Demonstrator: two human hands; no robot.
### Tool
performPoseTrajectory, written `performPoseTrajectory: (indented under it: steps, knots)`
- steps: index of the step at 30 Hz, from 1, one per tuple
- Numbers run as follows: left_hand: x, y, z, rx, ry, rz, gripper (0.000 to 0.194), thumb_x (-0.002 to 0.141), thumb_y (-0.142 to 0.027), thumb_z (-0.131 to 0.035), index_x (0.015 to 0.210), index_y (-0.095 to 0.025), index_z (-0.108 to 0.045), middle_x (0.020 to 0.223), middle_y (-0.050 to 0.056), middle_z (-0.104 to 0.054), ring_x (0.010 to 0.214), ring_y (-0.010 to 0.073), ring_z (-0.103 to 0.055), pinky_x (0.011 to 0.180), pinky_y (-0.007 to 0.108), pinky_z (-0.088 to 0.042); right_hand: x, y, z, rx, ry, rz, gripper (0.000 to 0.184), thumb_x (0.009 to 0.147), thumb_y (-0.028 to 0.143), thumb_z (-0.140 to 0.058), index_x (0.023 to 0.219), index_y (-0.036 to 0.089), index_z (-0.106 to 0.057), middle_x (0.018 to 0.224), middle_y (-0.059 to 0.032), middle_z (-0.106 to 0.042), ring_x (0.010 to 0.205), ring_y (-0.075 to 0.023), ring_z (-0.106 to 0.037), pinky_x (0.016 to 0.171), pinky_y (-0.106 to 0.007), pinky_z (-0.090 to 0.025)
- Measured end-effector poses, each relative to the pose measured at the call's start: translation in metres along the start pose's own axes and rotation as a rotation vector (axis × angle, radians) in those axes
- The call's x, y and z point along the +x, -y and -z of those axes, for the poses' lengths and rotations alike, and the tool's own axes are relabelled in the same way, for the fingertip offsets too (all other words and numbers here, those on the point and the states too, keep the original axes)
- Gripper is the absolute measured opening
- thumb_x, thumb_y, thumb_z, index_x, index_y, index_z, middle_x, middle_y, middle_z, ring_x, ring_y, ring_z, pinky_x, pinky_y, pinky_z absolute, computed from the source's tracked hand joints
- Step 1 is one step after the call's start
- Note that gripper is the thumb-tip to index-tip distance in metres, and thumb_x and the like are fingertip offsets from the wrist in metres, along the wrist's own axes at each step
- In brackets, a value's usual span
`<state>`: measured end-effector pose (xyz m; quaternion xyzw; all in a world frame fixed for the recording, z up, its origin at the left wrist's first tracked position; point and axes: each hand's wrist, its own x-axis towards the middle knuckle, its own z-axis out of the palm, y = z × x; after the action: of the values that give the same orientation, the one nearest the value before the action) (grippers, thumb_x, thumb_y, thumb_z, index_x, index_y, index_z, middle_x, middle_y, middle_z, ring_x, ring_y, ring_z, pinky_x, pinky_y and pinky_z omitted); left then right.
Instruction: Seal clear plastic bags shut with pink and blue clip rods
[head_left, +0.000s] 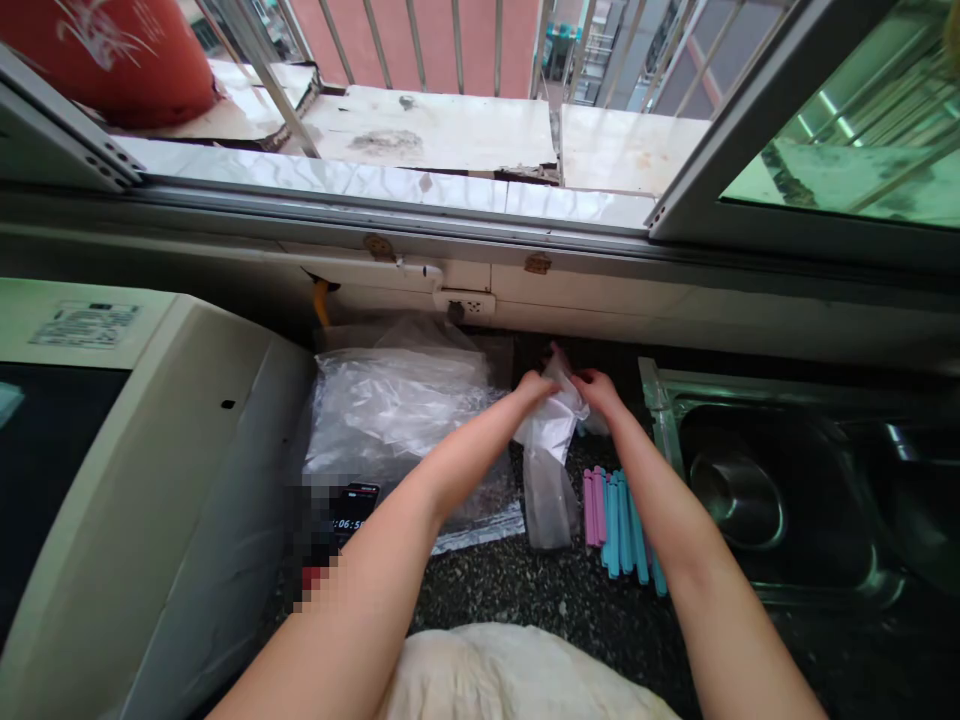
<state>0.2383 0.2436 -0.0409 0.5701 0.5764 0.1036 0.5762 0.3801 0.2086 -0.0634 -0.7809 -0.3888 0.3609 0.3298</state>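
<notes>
My left hand (537, 387) is closed on the left side of a clear plastic bag (549, 470), near its gathered top. On the other side, my right hand (594, 386) pinches the bag's right edge. The bag hangs toward me, its lower end lying on the dark speckled counter (502, 590). A small pink tip (554, 348) shows at the top of the bag between my hands; how it is held I cannot tell. Just below my right hand lies a row of pink and blue bag-sealing clips (619, 520), partly covered by my right forearm.
Clear plastic bags (397, 400) are piled left of my hands. A phone (352, 510) with a timer lies by my left forearm. A microwave-like appliance (225, 420) stands at the left, a steel sink (787, 590) at the right. Behind are a wall socket (474, 306) and window.
</notes>
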Motion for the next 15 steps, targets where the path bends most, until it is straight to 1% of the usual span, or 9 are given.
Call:
performPoseTrajectory:
  steps: [2, 5, 7, 8, 10, 11, 13, 14, 15]
  knots:
    - [-0.002, -0.009, 0.007, 0.06, 0.001, -0.025, 0.036, 0.069, -0.017, -0.058, 0.103, -0.008, -0.059, 0.096, 0.012, -0.066, 0.081, 0.0207, -0.063, 0.062, 0.025, -0.047, -0.007, 0.001, -0.011, 0.079, 0.023, 0.017, 0.018, 0.063, 0.028, -0.06, 0.075, 0.016, -0.063, 0.075, -0.0056, -0.067, 0.073, -0.0177, -0.061, 0.064, -0.027, -0.045]
    - [-0.011, -0.028, 0.019, 0.308, -0.035, -0.243, 0.043, 0.07, -0.017, -0.056, 0.113, -0.013, -0.054, 0.108, 0.011, -0.063, 0.095, 0.0227, -0.06, 0.073, 0.026, -0.046, -0.017, 0.005, -0.024, 0.195, 0.061, 0.033, 0.024, 0.067, 0.031, -0.054, 0.084, 0.015, -0.062, 0.075, -0.0034, -0.067, 0.065, -0.0146, -0.06, 0.059, -0.026, -0.046]
    - [-0.023, -0.037, 0.022, 0.511, -0.049, -0.393, 0.048, 0.076, -0.021, -0.052, 0.124, -0.02, -0.046, 0.114, 0.011, -0.06, 0.1, 0.0243, -0.058, 0.081, 0.03, -0.044, -0.021, 0.006, -0.025, 0.255, 0.078, 0.036, 0.024, 0.065, 0.029, -0.054, 0.084, 0.015, -0.061, 0.074, -0.0025, -0.067, 0.063, -0.0134, -0.059, 0.058, -0.025, -0.047]
    - [-0.03, -0.039, 0.021, 0.601, -0.041, -0.447, 0.05, 0.078, -0.023, -0.05, 0.127, -0.021, -0.041, 0.116, 0.012, -0.058, 0.101, 0.0253, -0.058, 0.083, 0.032, -0.043, -0.024, 0.005, -0.023, 0.276, 0.08, 0.034, 0.023, 0.063, 0.027, -0.055, 0.083, 0.015, -0.061, 0.074, -0.0021, -0.067, 0.062, -0.0131, -0.059, 0.058, -0.025, -0.048]
    - [-0.045, -0.035, 0.013, 0.727, -0.019, -0.536, 0.049, 0.081, -0.021, -0.045, 0.129, -0.02, -0.039, 0.119, 0.015, -0.055, 0.1, 0.0266, -0.057, 0.084, 0.035, -0.042, -0.028, -0.001, -0.013, 0.294, 0.062, 0.019, 0.02, 0.061, 0.023, -0.055, 0.079, 0.015, -0.061, 0.071, -0.0016, -0.066, 0.062, -0.0127, -0.059, 0.059, -0.025, -0.048]
    - [-0.052, -0.03, 0.007, 0.767, -0.007, -0.554, 0.044, 0.082, -0.02, -0.043, 0.126, -0.019, -0.042, 0.118, 0.016, -0.055, 0.1, 0.0269, -0.057, 0.084, 0.036, -0.042, -0.031, -0.006, -0.007, 0.29, 0.043, 0.007, 0.018, 0.061, 0.022, -0.055, 0.077, 0.014, -0.06, 0.069, -0.0015, -0.065, 0.061, -0.0126, -0.059, 0.059, -0.026, -0.049]
    - [-0.065, -0.017, -0.008, 0.834, 0.017, -0.56, 0.035, 0.084, -0.019, -0.037, 0.116, -0.015, -0.051, 0.109, 0.018, -0.058, 0.099, 0.0282, -0.056, 0.082, 0.037, -0.043, -0.037, -0.018, 0.007, 0.266, -0.007, -0.018, 0.015, 0.06, 0.019, -0.053, 0.073, 0.015, -0.06, 0.066, -0.0012, -0.064, 0.059, -0.0127, -0.058, 0.058, -0.026, -0.049]
    - [-0.07, -0.01, -0.016, 0.861, 0.021, -0.554, 0.034, 0.084, -0.017, -0.034, 0.113, -0.013, -0.053, 0.107, 0.019, -0.057, 0.099, 0.0286, -0.056, 0.08, 0.037, -0.044, -0.039, -0.025, 0.014, 0.249, -0.035, -0.028, 0.016, 0.06, 0.018, -0.051, 0.073, 0.015, -0.059, 0.066, -0.001, -0.064, 0.059, -0.0127, -0.058, 0.059, -0.027, -0.049]
    - [-0.076, -0.004, -0.024, 0.886, 0.046, -0.527, 0.034, 0.083, -0.016, -0.035, 0.112, -0.012, -0.053, 0.107, 0.02, -0.056, 0.098, 0.0286, -0.056, 0.078, 0.037, -0.045, -0.042, -0.031, 0.021, 0.228, -0.063, -0.038, 0.017, 0.06, 0.018, -0.05, 0.074, 0.015, -0.059, 0.066, -0.0009, -0.063, 0.059, -0.013, -0.058, 0.058, -0.027, -0.049]
